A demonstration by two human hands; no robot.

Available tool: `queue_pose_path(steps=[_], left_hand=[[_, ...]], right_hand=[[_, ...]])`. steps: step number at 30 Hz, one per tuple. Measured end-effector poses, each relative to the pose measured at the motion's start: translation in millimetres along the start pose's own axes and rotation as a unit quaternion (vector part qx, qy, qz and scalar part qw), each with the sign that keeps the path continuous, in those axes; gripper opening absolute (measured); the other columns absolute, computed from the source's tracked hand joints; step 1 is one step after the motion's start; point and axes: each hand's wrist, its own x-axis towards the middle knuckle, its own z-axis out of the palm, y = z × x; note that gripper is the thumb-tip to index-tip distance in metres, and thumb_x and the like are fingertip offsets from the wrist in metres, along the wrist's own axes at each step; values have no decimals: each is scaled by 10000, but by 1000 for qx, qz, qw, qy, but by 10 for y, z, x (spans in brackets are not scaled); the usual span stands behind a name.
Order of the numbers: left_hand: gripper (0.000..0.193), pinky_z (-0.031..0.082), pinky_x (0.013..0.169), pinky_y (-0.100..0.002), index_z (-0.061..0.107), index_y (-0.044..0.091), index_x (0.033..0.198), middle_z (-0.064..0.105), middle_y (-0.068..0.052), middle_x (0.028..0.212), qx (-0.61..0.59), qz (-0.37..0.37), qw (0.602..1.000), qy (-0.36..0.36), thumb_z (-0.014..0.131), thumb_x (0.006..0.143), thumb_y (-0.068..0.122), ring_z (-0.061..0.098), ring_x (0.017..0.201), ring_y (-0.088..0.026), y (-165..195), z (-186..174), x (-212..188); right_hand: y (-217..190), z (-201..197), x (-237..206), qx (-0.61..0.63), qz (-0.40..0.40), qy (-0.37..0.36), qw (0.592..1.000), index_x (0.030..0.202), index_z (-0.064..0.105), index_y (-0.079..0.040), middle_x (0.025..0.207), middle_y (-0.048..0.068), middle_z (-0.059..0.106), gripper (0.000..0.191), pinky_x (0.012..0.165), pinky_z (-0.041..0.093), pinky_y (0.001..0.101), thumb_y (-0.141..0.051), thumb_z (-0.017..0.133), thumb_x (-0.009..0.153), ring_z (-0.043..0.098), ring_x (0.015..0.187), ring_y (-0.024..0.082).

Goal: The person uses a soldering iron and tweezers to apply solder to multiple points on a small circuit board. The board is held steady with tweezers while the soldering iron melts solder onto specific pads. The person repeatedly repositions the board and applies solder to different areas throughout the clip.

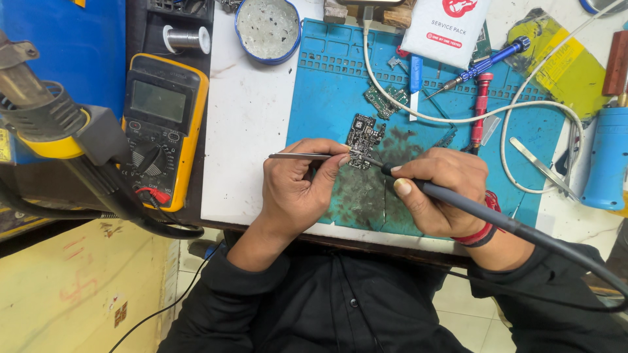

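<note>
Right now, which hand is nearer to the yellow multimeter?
The left hand. It holds tweezers just right of the multimeter, past the white table strip. The right hand, holding the soldering iron, is farther right.

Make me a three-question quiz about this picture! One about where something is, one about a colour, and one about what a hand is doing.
1. Where is the multimeter?
A. left of the blue mat
B. on the blue mat
C. in the person's lap

2. What colour is the work mat?
A. red
B. blue
C. white

3. What is the right hand doing?
A. lying flat and empty
B. holding a cup
C. holding a soldering iron

Answers:
1 A: the meter sits left of the mat, past the white tabletop.
2 B: the mat under the circuit board is blue.
3 C: the fingers grip the soldering iron, its tip at the board, while the left hand holds tweezers.
</note>
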Motion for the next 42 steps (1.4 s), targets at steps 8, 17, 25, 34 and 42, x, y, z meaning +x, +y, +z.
queue_pose_path(steps=[8,17,25,34,42], left_hand=[[59,455,554,-216,748,37,1027,749,-46,853,10,7,1000,2,751,976,67,635,647,-55,6,-7,-2],[57,428,538,-219,751,35,1020,739,-40,822,12,1,1000,5,755,971,65,605,620,-53,7,39,-12],[46,440,548,-212,744,28,1018,729,-34,806,8,7,1000,4,748,977,49,614,630,-43,8,36,-16],[61,436,544,-213,733,20,1031,718,-31,791,0,-2,1000,4,745,977,47,606,631,-45,17,50,-33],[63,443,551,-214,734,23,1031,727,-33,799,3,1,1000,3,746,978,56,613,634,-50,24,42,-22]], right_hand=[[-5,4,-12,-4,3,1,1000,959,668,-34,714,67,648,91,554,430,323,-69,742,920,603,580,204],[22,-15,-27,3,-4,1,1000,960,668,-35,714,66,648,89,553,436,320,-74,741,926,610,581,203],[1,-17,-29,-2,-4,-8,1000,944,674,-49,696,56,640,89,542,418,323,-88,747,911,597,568,199],[2,-17,-50,-1,3,1,1000,957,672,-44,691,56,635,97,545,419,324,-95,748,923,600,571,200],[-7,-42,-31,-8,8,-11,1000,967,678,-42,710,63,637,90,560,431,325,-89,740,923,605,588,208]])
